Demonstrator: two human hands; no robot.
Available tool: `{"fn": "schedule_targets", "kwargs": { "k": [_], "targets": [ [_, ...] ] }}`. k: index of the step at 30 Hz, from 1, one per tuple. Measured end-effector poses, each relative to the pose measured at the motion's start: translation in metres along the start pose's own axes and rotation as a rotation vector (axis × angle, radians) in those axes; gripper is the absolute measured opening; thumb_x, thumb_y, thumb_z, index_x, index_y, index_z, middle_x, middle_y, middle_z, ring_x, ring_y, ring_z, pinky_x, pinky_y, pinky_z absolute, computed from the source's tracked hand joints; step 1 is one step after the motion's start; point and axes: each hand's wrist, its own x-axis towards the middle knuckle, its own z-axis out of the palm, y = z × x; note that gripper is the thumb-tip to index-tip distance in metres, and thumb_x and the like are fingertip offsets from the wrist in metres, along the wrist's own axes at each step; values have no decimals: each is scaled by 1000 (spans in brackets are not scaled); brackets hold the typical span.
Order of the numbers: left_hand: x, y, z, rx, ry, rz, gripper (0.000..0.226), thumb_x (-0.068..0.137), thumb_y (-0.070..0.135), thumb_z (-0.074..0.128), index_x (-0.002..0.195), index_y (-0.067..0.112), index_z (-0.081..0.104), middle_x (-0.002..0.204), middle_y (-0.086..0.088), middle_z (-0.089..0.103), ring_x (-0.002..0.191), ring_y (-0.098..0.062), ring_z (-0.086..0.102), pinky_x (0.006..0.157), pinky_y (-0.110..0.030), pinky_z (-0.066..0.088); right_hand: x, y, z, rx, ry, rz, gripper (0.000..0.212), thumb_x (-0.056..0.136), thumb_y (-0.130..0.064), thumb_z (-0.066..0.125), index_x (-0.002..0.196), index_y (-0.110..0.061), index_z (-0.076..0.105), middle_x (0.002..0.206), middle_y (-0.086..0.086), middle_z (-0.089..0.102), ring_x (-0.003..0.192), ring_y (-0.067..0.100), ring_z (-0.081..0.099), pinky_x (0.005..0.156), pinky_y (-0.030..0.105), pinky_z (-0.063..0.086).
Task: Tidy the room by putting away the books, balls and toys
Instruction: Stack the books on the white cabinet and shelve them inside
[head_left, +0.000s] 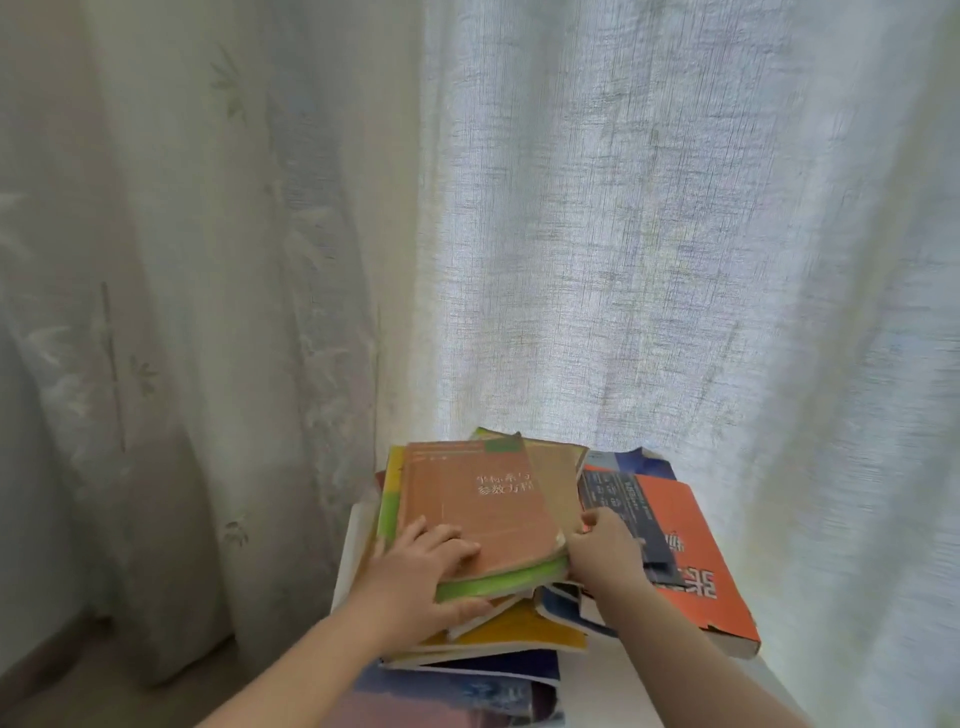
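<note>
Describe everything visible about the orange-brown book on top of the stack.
The orange-brown book is a worn paperback, closed, lying face up, topmost of a stack, with pale characters and a green patch on its cover. It sits on a green-edged book. The left hand grips both, fingers on the cover, thumb beneath. The right hand touches its right edge; whether it grips is unclear.

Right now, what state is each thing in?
brown book: closed, flat atop the stack.
green book: closed, directly under it.
orange book: closed, lying right of stack.
left hand: grips brown and green books.
right hand: at their right edge, fingers hidden.
curtain: drawn.
</note>
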Motion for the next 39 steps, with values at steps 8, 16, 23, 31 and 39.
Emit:
{"fn": "schedule_targets", "kwargs": {
  "k": [8, 16, 23, 31, 39],
  "targets": [
    [-2, 7, -10, -75, 68, 28, 62, 85, 56, 55, 142, 41, 33, 149, 19, 31, 143, -17, 21, 116, -35, 21, 2, -22, -8, 244, 77, -63, 23, 88, -14, 51, 66, -6, 49, 62, 10, 47, 60, 21, 47, 58, 32, 36],
    [-10, 17, -16, -325, -24, -26, 59, 84, 63, 47, 134, 33, 45, 140, 13, 42, 138, -14, 30, 111, -26, 28, -46, -91, -35, 145, 560, -935, 16, 93, -15, 56, 83, -6, 64, 71, -1, 57, 66, 11, 48, 61, 12, 34],
    [4, -13, -28, -1478, 566, -601, 17, 95, 22, 52, 89, 9, 61, 74, -8, 65, 70, -22, 63, 63, -32, 46, -75, -51, 51, -896, 77, -881, 26, 83, -40, 62, 79, -15, 67, 71, 7, 66, 65, 23, 66, 54, 24, 34],
    [24, -20, -13, -1017, 311, -572, 48, 88, 20, 62, 132, 11, 44, 128, -6, 55, 111, -24, 55, 90, -32, 47, -34, -31, 26, -884, 1, -405, 54, 93, -50, 36, 138, -22, 38, 146, 9, 36, 135, 29, 31, 111, 44, 22],
    [43, -21, -20, -835, 268, -470, 41, 86, 7, 47, 121, 29, 44, 111, 0, 61, 100, -24, 61, 91, -42, 52, -37, -12, 15, -624, 87, -392, 30, 91, -41, 42, 95, -18, 61, 94, 3, 64, 87, 21, 61, 74, 30, 48]
  ]
}}
